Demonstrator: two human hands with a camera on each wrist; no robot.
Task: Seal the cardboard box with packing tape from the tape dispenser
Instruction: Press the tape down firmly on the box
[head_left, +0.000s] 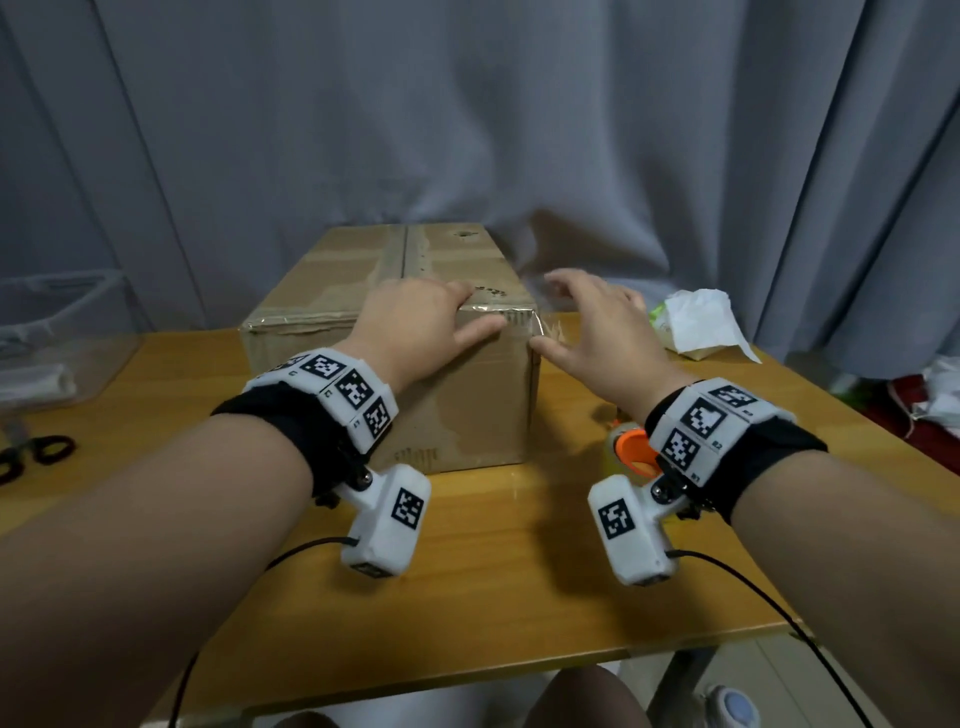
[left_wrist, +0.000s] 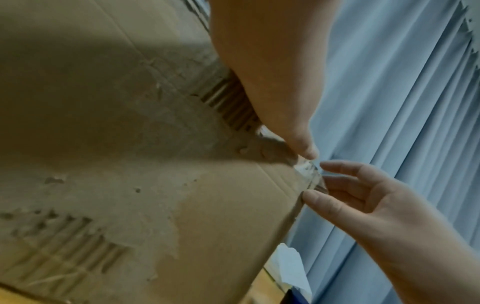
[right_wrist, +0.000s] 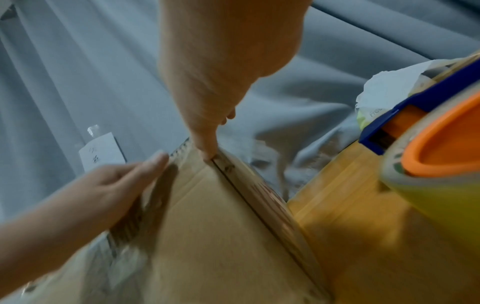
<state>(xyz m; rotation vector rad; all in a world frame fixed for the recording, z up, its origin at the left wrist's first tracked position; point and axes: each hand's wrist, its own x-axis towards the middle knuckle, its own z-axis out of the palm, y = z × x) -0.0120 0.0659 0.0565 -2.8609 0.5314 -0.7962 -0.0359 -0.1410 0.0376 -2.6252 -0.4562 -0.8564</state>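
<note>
Cardboard box (head_left: 457, 410) on table (head_left: 519, 571), both hands flat w/ relaxed fingers, L (head_left: 415, 327) on near-right top corner, R (head_left: 597, 327) beside.

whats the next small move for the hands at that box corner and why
Probably press the loose tape down over the corner with the right hand. The left hand lies flat on the box edge, the tape end sticks out clear of the cardboard, and the right thumb touches the corner beside it.
</note>
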